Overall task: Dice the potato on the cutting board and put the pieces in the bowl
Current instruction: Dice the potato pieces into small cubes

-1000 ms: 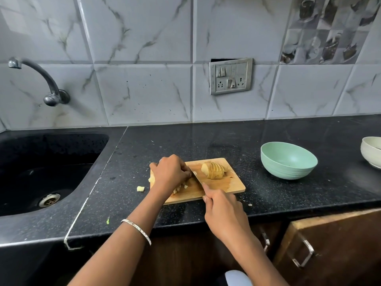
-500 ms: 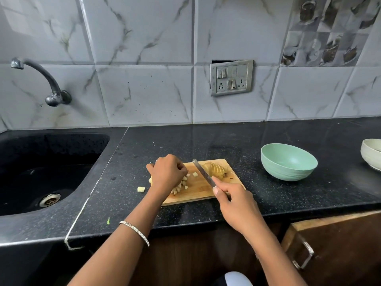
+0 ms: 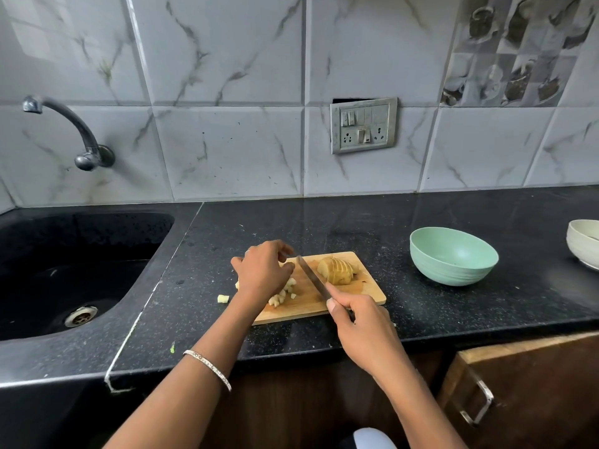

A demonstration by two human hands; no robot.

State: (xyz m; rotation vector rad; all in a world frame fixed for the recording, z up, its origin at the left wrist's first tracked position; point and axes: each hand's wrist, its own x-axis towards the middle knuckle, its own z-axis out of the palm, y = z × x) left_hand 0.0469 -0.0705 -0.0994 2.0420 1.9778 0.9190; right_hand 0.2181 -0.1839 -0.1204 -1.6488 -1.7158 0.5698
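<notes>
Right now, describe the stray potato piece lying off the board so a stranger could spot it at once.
Start at the black sink and move right onto the dark countertop, toward the wooden cutting board. Just left of the board lies one small pale potato cube. Unlike the diced pile under the left hand, it sits alone on black stone, not on wood.
</notes>
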